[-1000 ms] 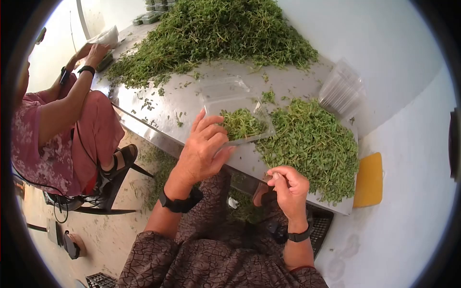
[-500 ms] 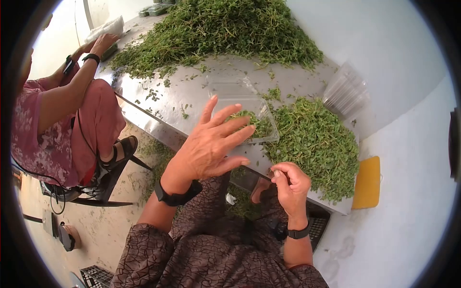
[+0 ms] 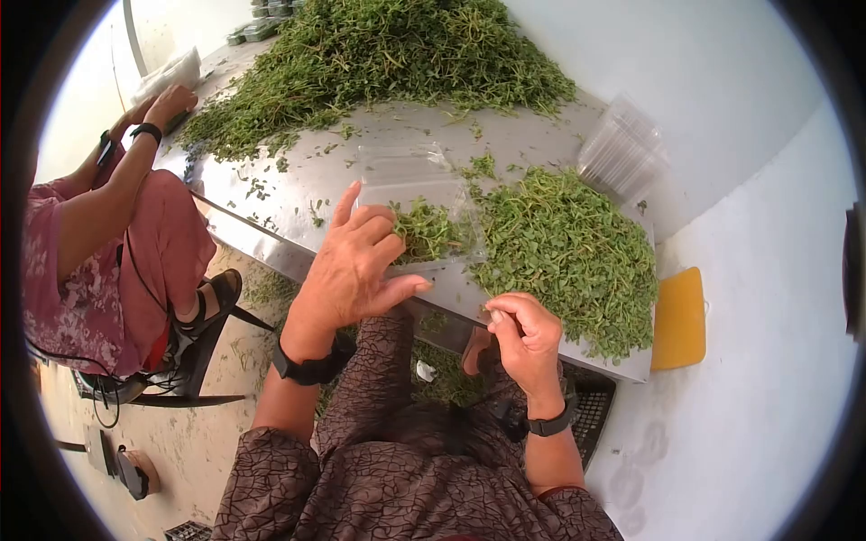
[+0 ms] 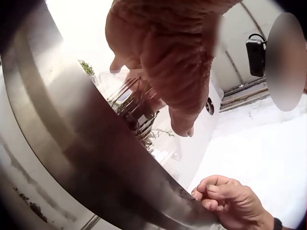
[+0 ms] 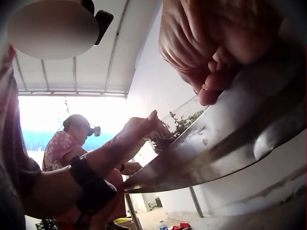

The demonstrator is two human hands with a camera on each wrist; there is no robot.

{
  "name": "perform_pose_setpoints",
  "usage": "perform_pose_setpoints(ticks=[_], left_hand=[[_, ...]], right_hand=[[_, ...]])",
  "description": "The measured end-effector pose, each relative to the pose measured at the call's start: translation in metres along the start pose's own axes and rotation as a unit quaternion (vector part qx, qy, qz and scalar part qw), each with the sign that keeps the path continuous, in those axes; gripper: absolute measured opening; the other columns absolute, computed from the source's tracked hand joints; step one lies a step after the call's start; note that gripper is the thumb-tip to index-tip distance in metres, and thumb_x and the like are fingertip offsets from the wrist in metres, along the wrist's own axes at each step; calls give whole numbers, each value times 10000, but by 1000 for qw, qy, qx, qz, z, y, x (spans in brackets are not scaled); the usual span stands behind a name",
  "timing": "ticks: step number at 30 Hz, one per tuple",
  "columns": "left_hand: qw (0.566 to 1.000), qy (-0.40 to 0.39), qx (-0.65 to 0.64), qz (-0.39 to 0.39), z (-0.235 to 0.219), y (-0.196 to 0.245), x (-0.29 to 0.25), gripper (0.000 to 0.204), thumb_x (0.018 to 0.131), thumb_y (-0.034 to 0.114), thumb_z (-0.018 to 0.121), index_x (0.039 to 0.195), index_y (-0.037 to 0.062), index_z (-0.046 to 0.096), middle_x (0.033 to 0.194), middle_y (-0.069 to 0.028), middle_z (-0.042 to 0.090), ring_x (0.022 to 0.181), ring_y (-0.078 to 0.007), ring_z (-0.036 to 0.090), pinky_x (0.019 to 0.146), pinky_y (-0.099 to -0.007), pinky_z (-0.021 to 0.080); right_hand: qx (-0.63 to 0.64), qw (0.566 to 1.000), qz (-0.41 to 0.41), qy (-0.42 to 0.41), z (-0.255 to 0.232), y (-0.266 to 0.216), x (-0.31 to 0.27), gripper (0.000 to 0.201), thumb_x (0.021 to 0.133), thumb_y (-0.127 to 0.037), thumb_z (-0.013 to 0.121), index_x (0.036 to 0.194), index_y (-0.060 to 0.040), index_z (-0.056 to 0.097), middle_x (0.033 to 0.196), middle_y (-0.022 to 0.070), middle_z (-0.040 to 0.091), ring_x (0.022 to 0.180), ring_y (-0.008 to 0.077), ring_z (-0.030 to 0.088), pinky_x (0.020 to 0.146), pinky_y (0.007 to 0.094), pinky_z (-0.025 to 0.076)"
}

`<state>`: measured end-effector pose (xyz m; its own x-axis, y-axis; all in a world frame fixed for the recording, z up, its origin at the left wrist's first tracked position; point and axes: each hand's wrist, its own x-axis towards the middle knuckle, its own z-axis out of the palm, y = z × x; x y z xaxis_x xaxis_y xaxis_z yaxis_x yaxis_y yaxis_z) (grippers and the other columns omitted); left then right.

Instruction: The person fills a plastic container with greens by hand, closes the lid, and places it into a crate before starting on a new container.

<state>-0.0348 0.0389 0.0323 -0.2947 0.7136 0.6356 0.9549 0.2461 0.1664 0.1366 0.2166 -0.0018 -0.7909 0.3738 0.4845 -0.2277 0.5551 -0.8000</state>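
Note:
In the head view my left hand (image 3: 350,270) is at the near left side of a clear plastic box (image 3: 437,264), index finger and thumb spread, the other fingers bent over its edge. Leafy green sprigs (image 3: 428,230) lie inside the box, and its clear lid (image 3: 397,164) is folded back. My right hand (image 3: 525,338) is by the table's near edge, fingers curled and thumb tip against the index finger. No held thing shows between them. The right wrist view also shows this hand (image 5: 206,52) curled close over the metal edge. Right of the box is a heap of sprigs (image 3: 568,252).
A large mound of greens (image 3: 397,63) covers the far part of the metal table (image 3: 352,135). Stacked clear boxes (image 3: 622,151) lean near the wall, beside a yellow board (image 3: 678,320). Another person (image 3: 117,225) sits at the left. A black crate (image 3: 591,406) stands below the table.
My left hand spread its fingers above the box half a second ago; now its middle fingers are bent again at the box's edge. The right hand stays curled. The head view has shifted.

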Motion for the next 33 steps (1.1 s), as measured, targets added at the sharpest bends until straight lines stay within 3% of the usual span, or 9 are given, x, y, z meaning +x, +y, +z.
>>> perform_pose_setpoints(ticks=[4, 8, 11, 13, 19, 21, 23, 28, 33], left_hand=[[996, 89, -6, 5, -4, 4, 0, 537, 797, 566, 570, 847, 32, 603, 889, -109, 576, 1016, -301, 553, 1076, -540, 248], [993, 112, -20, 2, -3, 7, 2, 572, 820, 589, 524, 918, 33, 613, 974, -116, 605, 1063, -307, 549, 1082, -533, 233], [999, 36, -13, 24, 0, 9, 7, 543, 827, 540, 540, 950, 18, 625, 1020, -133, 616, 1085, -313, 545, 1091, -529, 210], [996, -69, -44, -29, 3, 7, 6, 477, 791, 467, 603, 911, 6, 624, 998, -131, 623, 1077, -307, 545, 1091, -528, 180], [1000, 1, -8, 5, -1, 17, 6, 476, 830, 440, 555, 993, -3, 624, 1121, -161, 590, 1149, -334, 502, 1093, -534, 179], [998, 57, -3, 3, -1, 14, -2, 495, 857, 444, 518, 1050, -3, 609, 1221, -164, 545, 1206, -332, 463, 1094, -531, 190], [998, 66, 2, 5, 3, 6, -10, 510, 903, 451, 443, 1093, 2, 595, 1263, -162, 524, 1230, -329, 445, 1089, -526, 213], [979, 187, -45, -73, 14, -13, -28, 564, 958, 454, 309, 1145, -11, 567, 1258, -189, 522, 1239, -357, 430, 1062, -479, 276], [962, 217, -111, -123, 30, -27, -32, 532, 975, 395, 277, 1133, -22, 568, 1249, -176, 532, 1240, -346, 429, 1053, -456, 295]], right_hand=[[4, 1000, -2, -1, -1, -1, -1, 86, 823, 40, 576, 897, 22, 616, 839, 105, 634, 619, 139, 615, 536, 244, 482], [7, 1000, -22, 3, -1, 1, 0, 87, 824, 36, 577, 899, 19, 618, 844, 113, 637, 614, 153, 616, 537, 248, 480], [1, 1000, -22, 5, 0, 2, -1, 88, 827, 29, 577, 903, 18, 620, 847, 124, 638, 623, 170, 618, 542, 256, 477], [-20, 999, -21, 15, -2, 4, -2, 91, 832, 26, 572, 907, 18, 622, 853, 134, 637, 644, 184, 623, 546, 264, 474], [77, 996, 14, 38, -9, -9, -3, 110, 853, 35, 540, 936, 45, 611, 883, 129, 635, 669, 161, 626, 571, 270, 500], [44, 997, -21, 67, -22, -15, 1, 118, 839, 23, 563, 944, 21, 615, 880, 124, 637, 655, 151, 622, 560, 258, 489], [-156, 971, -110, 145, -47, -27, 7, 137, 807, 20, 600, 939, -3, 626, 883, 120, 640, 650, 147, 619, 543, 247, 475], [-219, 935, 108, 257, -103, -21, 5, 197, 753, -46, 670, 942, 2, 636, 814, 138, 645, 593, 167, 611, 527, 281, 466], [-340, 900, 199, 187, -117, -19, 4, 324, 731, -192, 703, 962, 23, 630, 819, 175, 645, 637, 252, 623, 587, 343, 474]])
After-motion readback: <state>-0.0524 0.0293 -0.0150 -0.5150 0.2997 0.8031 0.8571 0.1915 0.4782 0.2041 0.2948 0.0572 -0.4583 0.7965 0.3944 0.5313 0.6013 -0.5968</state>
